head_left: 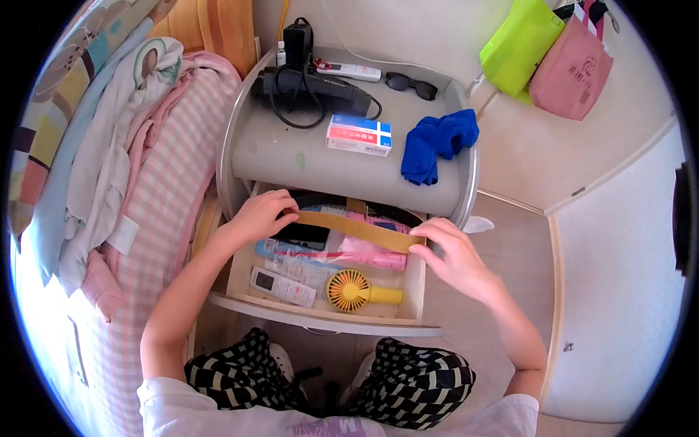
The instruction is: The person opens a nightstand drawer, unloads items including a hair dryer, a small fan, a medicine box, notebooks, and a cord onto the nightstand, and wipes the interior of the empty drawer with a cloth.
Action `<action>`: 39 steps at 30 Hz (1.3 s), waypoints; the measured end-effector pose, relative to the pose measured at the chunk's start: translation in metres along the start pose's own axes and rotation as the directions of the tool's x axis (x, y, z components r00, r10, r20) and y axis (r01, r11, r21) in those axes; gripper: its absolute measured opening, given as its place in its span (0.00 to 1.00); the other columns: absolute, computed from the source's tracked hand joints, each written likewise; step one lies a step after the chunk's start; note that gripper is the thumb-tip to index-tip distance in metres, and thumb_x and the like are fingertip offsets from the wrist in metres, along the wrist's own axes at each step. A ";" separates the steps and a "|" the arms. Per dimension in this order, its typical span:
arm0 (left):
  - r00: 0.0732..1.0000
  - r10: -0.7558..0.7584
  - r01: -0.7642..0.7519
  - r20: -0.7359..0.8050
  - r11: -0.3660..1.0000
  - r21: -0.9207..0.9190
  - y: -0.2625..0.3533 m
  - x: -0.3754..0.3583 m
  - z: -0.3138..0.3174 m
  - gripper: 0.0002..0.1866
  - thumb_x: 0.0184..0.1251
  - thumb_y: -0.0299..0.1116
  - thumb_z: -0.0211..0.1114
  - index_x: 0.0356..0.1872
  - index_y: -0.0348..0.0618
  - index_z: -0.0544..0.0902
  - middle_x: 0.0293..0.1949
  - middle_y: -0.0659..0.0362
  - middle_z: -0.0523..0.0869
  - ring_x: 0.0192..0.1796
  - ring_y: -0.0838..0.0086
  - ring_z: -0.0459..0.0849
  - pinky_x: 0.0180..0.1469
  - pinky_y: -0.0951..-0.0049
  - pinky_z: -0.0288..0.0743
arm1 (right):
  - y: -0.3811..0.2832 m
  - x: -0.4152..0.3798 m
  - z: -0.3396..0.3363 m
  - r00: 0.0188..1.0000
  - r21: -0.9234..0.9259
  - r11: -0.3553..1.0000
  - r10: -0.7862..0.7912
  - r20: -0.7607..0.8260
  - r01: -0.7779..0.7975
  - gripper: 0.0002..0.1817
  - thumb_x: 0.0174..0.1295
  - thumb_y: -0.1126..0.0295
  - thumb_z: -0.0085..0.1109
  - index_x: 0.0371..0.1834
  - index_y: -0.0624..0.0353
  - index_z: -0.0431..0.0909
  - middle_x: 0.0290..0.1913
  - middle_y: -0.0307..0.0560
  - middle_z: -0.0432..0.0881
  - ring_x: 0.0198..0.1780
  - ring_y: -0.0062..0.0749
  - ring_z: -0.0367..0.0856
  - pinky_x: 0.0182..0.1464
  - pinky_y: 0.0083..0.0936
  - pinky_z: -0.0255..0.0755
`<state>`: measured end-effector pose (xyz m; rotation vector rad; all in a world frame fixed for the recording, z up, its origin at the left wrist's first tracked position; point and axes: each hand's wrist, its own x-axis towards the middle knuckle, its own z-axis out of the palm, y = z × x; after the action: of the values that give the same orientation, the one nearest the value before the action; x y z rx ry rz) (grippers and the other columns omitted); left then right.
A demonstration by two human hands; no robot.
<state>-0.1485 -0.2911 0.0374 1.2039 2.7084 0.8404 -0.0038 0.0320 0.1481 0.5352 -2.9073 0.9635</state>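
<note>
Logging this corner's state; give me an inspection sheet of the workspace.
Surface: grey cabinet top, partly covered; drawer open below.
Job's things: tan strip, held over the drawer.
Clutter: small box, blue cloth, sunglasses on top; yellow fan, white remote in drawer.
Hands: left hand and right hand pinch the strip near its ends.
Cables: black cable looped on top; white cable at the wall.
Surroundings: checked bedding left; green bag, pink bag hanging right.

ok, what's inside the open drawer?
Yellow fan, white remote, pink packaging, dark flat item. The tan strap between left hand and right hand covers part; what's under the packaging is hidden.
</note>
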 end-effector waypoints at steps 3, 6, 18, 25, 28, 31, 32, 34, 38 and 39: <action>0.992 -0.103 0.110 0.067 0.986 -0.123 0.024 0.001 -0.038 0.09 0.63 0.33 0.64 0.38 0.39 0.83 0.34 0.54 0.84 0.34 0.66 0.82 0.38 0.68 0.75 | -0.025 -0.004 -0.034 1.000 -0.003 1.000 0.006 -0.006 -0.006 0.12 0.59 0.71 0.63 0.43 0.64 0.78 0.40 0.50 0.79 0.44 0.43 0.78 0.48 0.32 0.73; 0.986 -0.126 0.149 0.112 0.963 -0.225 0.054 0.000 -0.084 0.09 0.63 0.33 0.66 0.38 0.36 0.82 0.29 0.54 0.84 0.29 0.74 0.81 0.33 0.73 0.74 | -0.042 -0.007 -0.070 0.998 0.018 1.000 0.012 -0.060 -0.011 0.12 0.57 0.73 0.65 0.42 0.65 0.79 0.39 0.49 0.80 0.42 0.39 0.79 0.47 0.30 0.74; 0.848 0.285 -0.187 -0.447 0.950 0.251 0.125 0.027 -0.206 0.08 0.55 0.25 0.69 0.35 0.34 0.82 0.34 0.53 0.84 0.35 0.64 0.83 0.41 0.71 0.75 | -0.059 0.027 -0.141 0.862 -0.362 0.930 -0.238 -0.448 0.068 0.10 0.53 0.77 0.67 0.39 0.65 0.83 0.36 0.45 0.82 0.39 0.36 0.78 0.46 0.27 0.71; 0.748 0.452 -0.160 -0.486 0.834 0.529 0.098 0.087 -0.222 0.08 0.60 0.33 0.67 0.36 0.40 0.84 0.33 0.58 0.82 0.31 0.63 0.83 0.34 0.70 0.77 | -0.018 0.083 -0.144 0.788 -0.397 0.915 -0.293 -0.541 0.067 0.10 0.57 0.72 0.65 0.40 0.63 0.83 0.38 0.47 0.83 0.44 0.38 0.79 0.49 0.29 0.71; 0.756 0.486 -0.184 -0.438 0.801 0.570 0.061 0.111 -0.204 0.08 0.59 0.33 0.67 0.38 0.42 0.84 0.35 0.58 0.84 0.33 0.62 0.84 0.36 0.68 0.79 | 0.030 0.116 -0.128 0.842 -0.380 0.923 -0.248 -0.478 0.056 0.11 0.58 0.70 0.64 0.41 0.63 0.83 0.41 0.50 0.83 0.46 0.41 0.80 0.51 0.30 0.72; 0.800 0.466 -0.181 -0.377 0.787 0.590 0.029 0.130 -0.177 0.09 0.61 0.36 0.65 0.38 0.44 0.85 0.36 0.58 0.83 0.36 0.62 0.84 0.38 0.67 0.78 | 0.078 0.146 -0.095 0.865 -0.341 0.939 -0.199 -0.461 0.035 0.10 0.58 0.70 0.63 0.41 0.61 0.83 0.40 0.51 0.83 0.47 0.44 0.79 0.50 0.34 0.73; 0.827 0.426 -0.145 -0.366 0.792 0.594 0.022 0.135 -0.168 0.09 0.61 0.36 0.64 0.38 0.45 0.85 0.36 0.58 0.83 0.37 0.62 0.84 0.38 0.66 0.78 | 0.088 0.154 -0.085 0.874 -0.347 0.938 -0.188 -0.449 0.024 0.10 0.58 0.70 0.62 0.41 0.61 0.83 0.40 0.51 0.82 0.47 0.45 0.79 0.50 0.35 0.73; 0.855 0.379 -0.105 -0.354 0.795 0.597 0.010 0.143 -0.152 0.09 0.62 0.37 0.64 0.38 0.46 0.85 0.35 0.59 0.82 0.38 0.63 0.83 0.38 0.66 0.78 | 0.101 0.166 -0.068 0.904 -0.380 0.925 -0.141 -0.403 -0.025 0.10 0.57 0.69 0.62 0.40 0.60 0.83 0.39 0.50 0.82 0.46 0.46 0.78 0.49 0.36 0.73; 0.869 0.308 -0.007 -0.388 0.791 0.612 -0.005 0.159 -0.132 0.09 0.61 0.35 0.64 0.40 0.46 0.84 0.39 0.60 0.82 0.40 0.63 0.83 0.38 0.65 0.78 | 0.116 0.181 -0.046 0.900 -0.382 0.919 -0.083 -0.429 -0.097 0.09 0.57 0.70 0.61 0.39 0.61 0.83 0.40 0.50 0.82 0.48 0.46 0.78 0.49 0.38 0.74; 0.853 0.296 0.038 -0.430 0.787 0.616 -0.004 0.161 -0.128 0.09 0.61 0.34 0.63 0.42 0.46 0.84 0.42 0.60 0.82 0.41 0.63 0.84 0.39 0.65 0.79 | 0.118 0.183 -0.042 0.912 -0.382 0.915 -0.043 -0.409 -0.128 0.09 0.57 0.71 0.60 0.40 0.61 0.83 0.41 0.50 0.82 0.49 0.46 0.78 0.49 0.38 0.74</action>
<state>-0.2968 -0.2388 0.1697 1.4581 3.5490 0.2941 -0.2181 0.0880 0.1392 0.2073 -2.6217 0.3868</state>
